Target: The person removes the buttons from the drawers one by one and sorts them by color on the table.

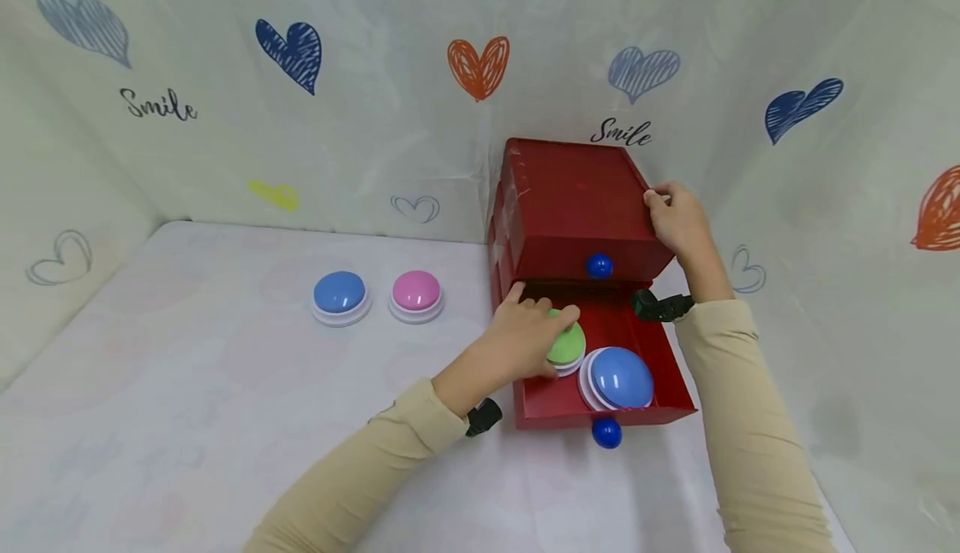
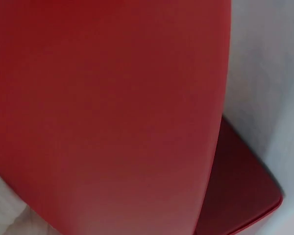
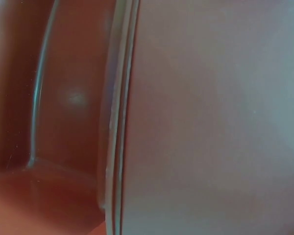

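Observation:
In the head view a red two-drawer box stands at the back right, its lower drawer pulled out. My left hand reaches over the drawer's left wall and grips a green dome button with a white base, thumb at the near side and fingers over the top. Beside it in the drawer sits a larger blue dome button. My right hand holds the box's upper right edge. Red drawer wall fills most of the left wrist view; red box panels fill the right wrist view.
A smaller blue dome button and a pink dome button stand on the white table to the left. Blue knobs stick out from the upper and lower drawer fronts. A curtain with printed hearts hangs close behind the box.

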Available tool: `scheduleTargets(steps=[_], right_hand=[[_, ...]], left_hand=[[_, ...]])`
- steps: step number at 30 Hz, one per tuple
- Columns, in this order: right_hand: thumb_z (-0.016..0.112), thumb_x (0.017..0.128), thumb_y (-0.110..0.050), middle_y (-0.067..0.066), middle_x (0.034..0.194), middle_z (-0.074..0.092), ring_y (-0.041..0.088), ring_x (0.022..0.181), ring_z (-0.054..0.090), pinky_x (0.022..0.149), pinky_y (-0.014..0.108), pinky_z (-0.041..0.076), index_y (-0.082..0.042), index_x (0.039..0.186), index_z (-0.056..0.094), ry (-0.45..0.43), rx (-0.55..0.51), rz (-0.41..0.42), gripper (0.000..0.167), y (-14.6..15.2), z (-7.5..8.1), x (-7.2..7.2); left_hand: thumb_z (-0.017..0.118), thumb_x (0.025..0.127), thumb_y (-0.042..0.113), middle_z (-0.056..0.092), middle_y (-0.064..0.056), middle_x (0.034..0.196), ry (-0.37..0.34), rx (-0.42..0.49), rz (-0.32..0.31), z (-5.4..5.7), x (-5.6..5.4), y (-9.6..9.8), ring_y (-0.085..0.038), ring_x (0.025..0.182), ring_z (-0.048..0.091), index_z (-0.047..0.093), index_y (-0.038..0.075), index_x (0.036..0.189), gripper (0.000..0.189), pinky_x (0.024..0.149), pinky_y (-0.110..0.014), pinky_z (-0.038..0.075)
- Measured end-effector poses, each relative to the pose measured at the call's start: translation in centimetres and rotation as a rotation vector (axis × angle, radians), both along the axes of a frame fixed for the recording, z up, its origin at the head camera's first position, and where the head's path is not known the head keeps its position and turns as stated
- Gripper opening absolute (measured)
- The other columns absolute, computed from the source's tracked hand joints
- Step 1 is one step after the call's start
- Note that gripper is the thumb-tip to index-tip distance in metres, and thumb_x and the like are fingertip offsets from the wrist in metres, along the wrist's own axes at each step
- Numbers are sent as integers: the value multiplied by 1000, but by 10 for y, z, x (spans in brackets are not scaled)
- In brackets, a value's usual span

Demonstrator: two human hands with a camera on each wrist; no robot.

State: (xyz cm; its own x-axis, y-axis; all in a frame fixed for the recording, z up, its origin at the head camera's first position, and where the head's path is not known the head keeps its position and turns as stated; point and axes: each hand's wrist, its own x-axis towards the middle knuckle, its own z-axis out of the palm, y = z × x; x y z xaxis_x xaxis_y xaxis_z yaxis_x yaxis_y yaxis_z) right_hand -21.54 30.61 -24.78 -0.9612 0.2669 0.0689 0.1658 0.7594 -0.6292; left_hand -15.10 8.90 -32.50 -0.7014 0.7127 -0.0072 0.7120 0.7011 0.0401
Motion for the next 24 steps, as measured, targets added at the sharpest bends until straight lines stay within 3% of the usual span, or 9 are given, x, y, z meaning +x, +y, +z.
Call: scheduleTargets(steps=[10, 19, 24], right_hand=[[30, 100, -35, 25, 116, 51, 33, 93, 55, 77, 41, 50, 1, 134, 40, -2, -3, -9, 50, -1, 1, -1], [31, 100, -34, 26, 115, 50, 33, 94, 54, 77, 41, 48, 2, 133, 41, 2, -2, -9, 50, 0, 2, -3], [31, 100, -32, 26, 115, 51, 33, 93, 55, 75, 38, 49, 2, 133, 41, 4, 9, -11, 48, 2, 1, -3]], left_hand=[[72, 72, 53, 63, -1, 113, 63, 9, 0, -3, 2, -1, -19, 104, 59, 44, 29, 121, 61, 110, -49, 26], [73, 73, 50, 60, -5, 110, 33, 100, -14, -5, 2, -3, -22, 104, 56, 44, 26, 120, 61, 111, -50, 22], [71, 75, 49, 55, -7, 118, 36, 191, -47, -8, 1, -6, -23, 112, 49, 43, 25, 122, 59, 108, -45, 26]])
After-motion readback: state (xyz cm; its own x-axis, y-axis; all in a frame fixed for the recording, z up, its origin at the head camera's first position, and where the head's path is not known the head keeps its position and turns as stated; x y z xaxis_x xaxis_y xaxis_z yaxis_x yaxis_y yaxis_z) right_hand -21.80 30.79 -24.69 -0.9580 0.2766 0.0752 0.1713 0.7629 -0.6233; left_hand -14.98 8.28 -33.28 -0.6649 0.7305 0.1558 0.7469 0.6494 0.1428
